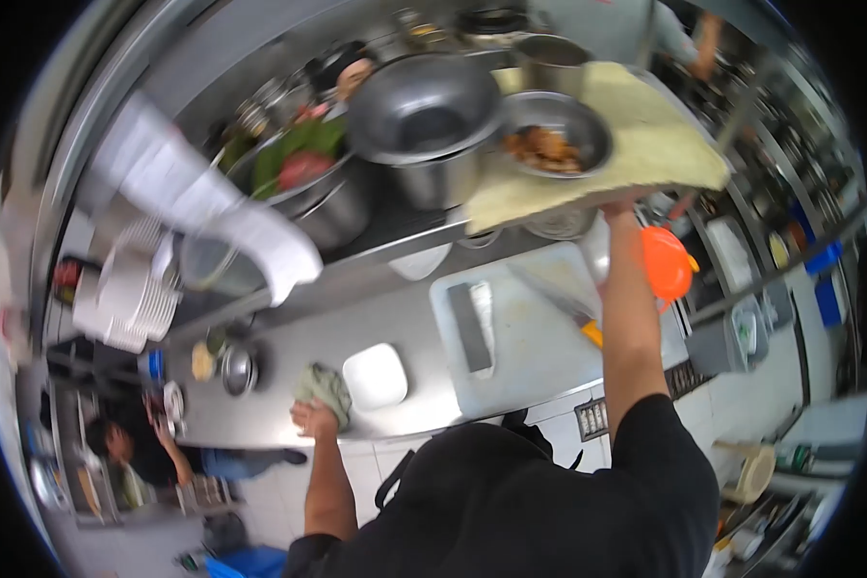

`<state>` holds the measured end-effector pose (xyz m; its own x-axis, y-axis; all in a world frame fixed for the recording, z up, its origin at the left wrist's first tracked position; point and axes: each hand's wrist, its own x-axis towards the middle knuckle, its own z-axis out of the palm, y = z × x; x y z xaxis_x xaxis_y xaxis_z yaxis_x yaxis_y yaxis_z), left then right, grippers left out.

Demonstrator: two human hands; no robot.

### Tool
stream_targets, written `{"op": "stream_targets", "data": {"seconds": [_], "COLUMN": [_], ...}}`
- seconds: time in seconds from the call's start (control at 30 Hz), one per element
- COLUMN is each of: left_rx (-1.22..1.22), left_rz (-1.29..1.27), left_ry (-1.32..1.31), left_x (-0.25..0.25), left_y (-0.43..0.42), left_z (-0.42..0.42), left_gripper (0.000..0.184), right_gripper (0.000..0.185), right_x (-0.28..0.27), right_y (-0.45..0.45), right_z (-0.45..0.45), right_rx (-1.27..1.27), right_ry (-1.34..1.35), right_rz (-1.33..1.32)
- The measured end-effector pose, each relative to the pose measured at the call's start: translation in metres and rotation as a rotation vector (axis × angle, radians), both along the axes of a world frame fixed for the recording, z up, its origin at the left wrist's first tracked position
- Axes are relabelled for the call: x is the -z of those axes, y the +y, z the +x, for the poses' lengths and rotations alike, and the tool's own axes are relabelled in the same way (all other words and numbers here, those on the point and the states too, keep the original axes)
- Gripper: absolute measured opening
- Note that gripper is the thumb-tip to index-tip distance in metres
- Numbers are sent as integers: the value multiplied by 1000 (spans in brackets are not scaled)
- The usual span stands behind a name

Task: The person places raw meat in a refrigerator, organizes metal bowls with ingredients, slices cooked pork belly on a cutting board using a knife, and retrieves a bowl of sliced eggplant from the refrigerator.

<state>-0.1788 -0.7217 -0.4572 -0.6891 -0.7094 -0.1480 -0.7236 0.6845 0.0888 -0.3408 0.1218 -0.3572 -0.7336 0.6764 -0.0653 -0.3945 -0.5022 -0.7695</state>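
My left hand (314,419) rests at the counter's front edge, its fingers pressed on a crumpled green cloth (322,390). Just right of the cloth sits a white square bowl (375,377). My right arm reaches up over the cutting board's right side, and my right hand (618,205) is at the underside of the shelf's front edge, mostly hidden there. On the translucent cutting board (535,352) lie a dark flat blade or stone (471,328) and a knife with a yellow handle (591,333). Above my right hand, a yellowish cloth (645,125) covers part of the shelf.
A metal bowl of browned food (555,135), a large metal bowl (424,108) and pots stand on the shelf. Paper sheets (202,197) hang at left. An orange colander (667,265) is beyond my right arm. A co-worker (144,448) is at lower left.
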Motion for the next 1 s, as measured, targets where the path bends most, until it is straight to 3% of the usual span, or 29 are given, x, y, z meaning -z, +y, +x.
{"op": "stream_targets", "data": {"seconds": [0.03, 0.07, 0.1, 0.13, 0.17, 0.23, 0.33, 0.47, 0.6, 0.77, 0.93, 1.0], "left_rx": [50, 76, 96, 100, 109, 134, 195, 275, 303, 307, 317, 323], "left_rz": [8, -23, -13, -21, -30, -13, 16, 14, 57, 126, 148, 155], "left_ry": [52, 102, 97, 177, 193, 240, 329, 372, 457, 558, 572, 578], "left_x": [-2, 1, -19, -15, -16, -17, -31, -33, -38, -39, -43, -44], "left_y": [-2, -2, 8, 4, 0, -9, -21, -37, -47, -55, -62, -65], "left_z": [1, 1, 3, 4, 4, 3, 0, -7, -8, -4, -2, -1], "left_gripper": [78, 75, 73, 73, 73, 73, 72, 71, 72, 71, 73, 73], "right_gripper": [44, 40, 33, 30, 27, 22, 17, 9, 14, 16, 21, 25], "right_x": [8, 53, 53, 40, 24, -26, -83, -96, -136, -122, -84, -51], "right_y": [2, 32, 32, 12, -8, -94, -222, -378, -581, -776, -921, -956], "right_z": [8, -6, -4, 12, 18, 48, 72, 74, 75, 41, 5, -11], "right_rx": [-69, -188, -205, -392, -412, -301, -404, -730, -1052, -1448, -1511, -1436], "right_ry": [3, 39, -6, 182, 106, -42, -192, -382, -491, -304, -239, -139], "right_rz": [-69, -115, -238, -282, -284, -121, 101, 191, 621, 918, 1047, 1272]}}
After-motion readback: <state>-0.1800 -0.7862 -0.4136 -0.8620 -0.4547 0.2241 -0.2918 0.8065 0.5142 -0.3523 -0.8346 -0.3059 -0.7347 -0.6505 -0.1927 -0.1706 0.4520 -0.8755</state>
